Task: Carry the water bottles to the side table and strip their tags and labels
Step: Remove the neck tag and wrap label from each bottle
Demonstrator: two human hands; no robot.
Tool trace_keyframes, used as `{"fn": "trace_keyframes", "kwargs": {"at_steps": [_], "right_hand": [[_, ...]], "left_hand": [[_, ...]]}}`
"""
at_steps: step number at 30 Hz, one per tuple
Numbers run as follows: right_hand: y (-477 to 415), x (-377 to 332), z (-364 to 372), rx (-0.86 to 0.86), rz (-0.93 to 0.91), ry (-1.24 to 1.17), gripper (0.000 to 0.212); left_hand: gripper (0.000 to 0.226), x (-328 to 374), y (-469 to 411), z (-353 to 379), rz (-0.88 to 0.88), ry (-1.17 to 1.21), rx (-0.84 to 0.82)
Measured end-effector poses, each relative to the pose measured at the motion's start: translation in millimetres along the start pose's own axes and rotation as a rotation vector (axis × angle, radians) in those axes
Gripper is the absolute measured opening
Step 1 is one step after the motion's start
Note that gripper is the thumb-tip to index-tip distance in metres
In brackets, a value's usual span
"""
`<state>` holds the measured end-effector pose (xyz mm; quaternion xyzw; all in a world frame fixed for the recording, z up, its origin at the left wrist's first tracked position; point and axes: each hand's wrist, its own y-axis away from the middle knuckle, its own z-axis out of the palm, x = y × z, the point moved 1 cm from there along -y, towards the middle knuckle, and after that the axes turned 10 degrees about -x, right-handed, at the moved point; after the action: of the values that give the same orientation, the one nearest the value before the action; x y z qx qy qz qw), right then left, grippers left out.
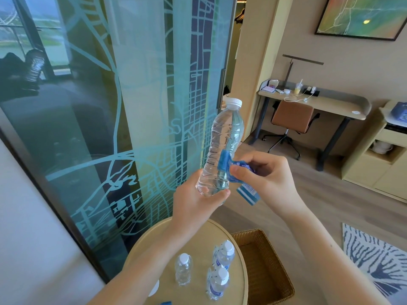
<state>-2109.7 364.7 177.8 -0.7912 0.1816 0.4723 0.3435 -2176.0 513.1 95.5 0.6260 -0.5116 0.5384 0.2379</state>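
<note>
While the left hand (199,200) cups the clear crinkled plastic water bottle (222,150) upright by its base, the right hand (266,179) pinches its half-peeled blue label (239,175), whose print seems too blurred to read.

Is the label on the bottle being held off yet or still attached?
Partly off. The blue label is peeled away in the right hand but still clings to the bottle, held by the left hand.
</note>
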Motion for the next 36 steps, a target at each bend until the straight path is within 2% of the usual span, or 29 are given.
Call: {"fn": "trace_keyframes", "kwargs": {"at_steps": [8,13,15,17,20,24,28,31,36], "right_hand": [[2,-2,0,-0.091,-0.059,0.146,0.013],[4,-3,-1,-0.105,-0.077,0.131,0.008],[4,-5,-3,-0.072,-0.088,0.088,0.009],[2,-7,-7,0.017,-0.076,0.006,0.013],[0,-6,-13,0.119,-0.022,-0.091,0.004],[0,9,-12,0.217,0.069,-0.2,0.008],[0,35,-3,0.316,0.16,-0.257,0.018],[0,58,6,0.327,0.243,-0.294,0.013],[11,100,28,0.286,0.391,-0.311,0.017]], "left_hand": [[0.032,-3,-4,-2,-0.018,-0.037,0.016],[0.043,-6,-7,-3,-0.056,0.004,0.01],[0.042,-8,-7,-3,-0.073,0.038,0.011],[0.031,-11,-7,-3,-0.078,0.093,0.01],[0.023,-16,-5,-4,-0.081,0.182,-0.013],[0.034,-21,-3,-8,-0.091,0.336,-0.098],[0.034,-28,1,-15,-0.061,0.334,-0.16],[0.035,-33,5,-21,-0.048,0.33,-0.162],[0.035,-51,16,-31,-0.092,0.291,-0.16]]}}
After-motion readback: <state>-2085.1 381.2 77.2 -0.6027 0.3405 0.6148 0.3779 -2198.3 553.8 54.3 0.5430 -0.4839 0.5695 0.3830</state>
